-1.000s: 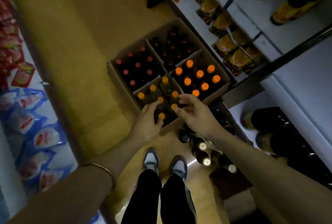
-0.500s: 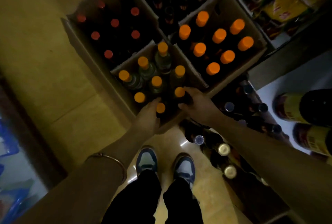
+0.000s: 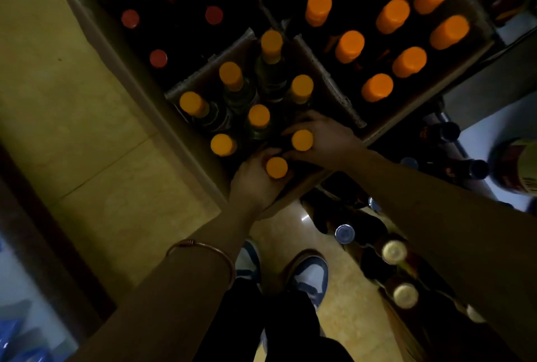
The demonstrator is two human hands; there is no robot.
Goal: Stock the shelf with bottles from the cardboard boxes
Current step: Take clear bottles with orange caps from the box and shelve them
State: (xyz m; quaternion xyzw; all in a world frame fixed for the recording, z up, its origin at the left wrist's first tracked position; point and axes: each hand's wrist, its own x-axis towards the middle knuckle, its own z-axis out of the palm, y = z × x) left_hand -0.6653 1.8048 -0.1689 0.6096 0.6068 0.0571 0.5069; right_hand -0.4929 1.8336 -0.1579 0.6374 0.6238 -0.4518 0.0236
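Both hands reach down into the nearest brown cardboard box point(image 3: 302, 187) on the yellowish tiled floor point(image 3: 101, 164). The left hand point(image 3: 255, 181) is wrapped around the neck of a dark glass bottle with a yellow-orange cap point(image 3: 276, 167) at the box's near corner, fingers curled about it just under the cap. The right hand point(image 3: 325, 140) grips the neck of a second dark bottle with a yellow-orange cap point(image 3: 302, 140) right beside the first, its fingers closed round the neck on the far side. The 2 hands touch or nearly touch between the 2 caps. A thin copper-coloured bangle point(image 3: 203, 251) sits on the left forearm.

In the same box stand 6 more clear-green bottles with yellow-orange caps point(image 3: 258, 116), upright and close together. To the right, a neighbouring cardboard box point(image 3: 453, 71) holds 8 dark bottles with larger bright orange caps point(image 3: 350, 46). To the left, another cardboard box point(image 3: 87, 12) holds dark bottles with small red caps point(image 3: 158, 58). The lighting is dim, so labels cannot be read.

Below the hands are the person's blue-and-white trainers point(image 3: 311, 274) and dark trousers. Along the right, on the floor beside the right forearm, stands a row of dark bottles with silver and cream caps point(image 3: 393, 251). At the far right edge, large dark bottles with yellow labels point(image 3: 520, 167) lie on a pale shelf point(image 3: 479, 140).
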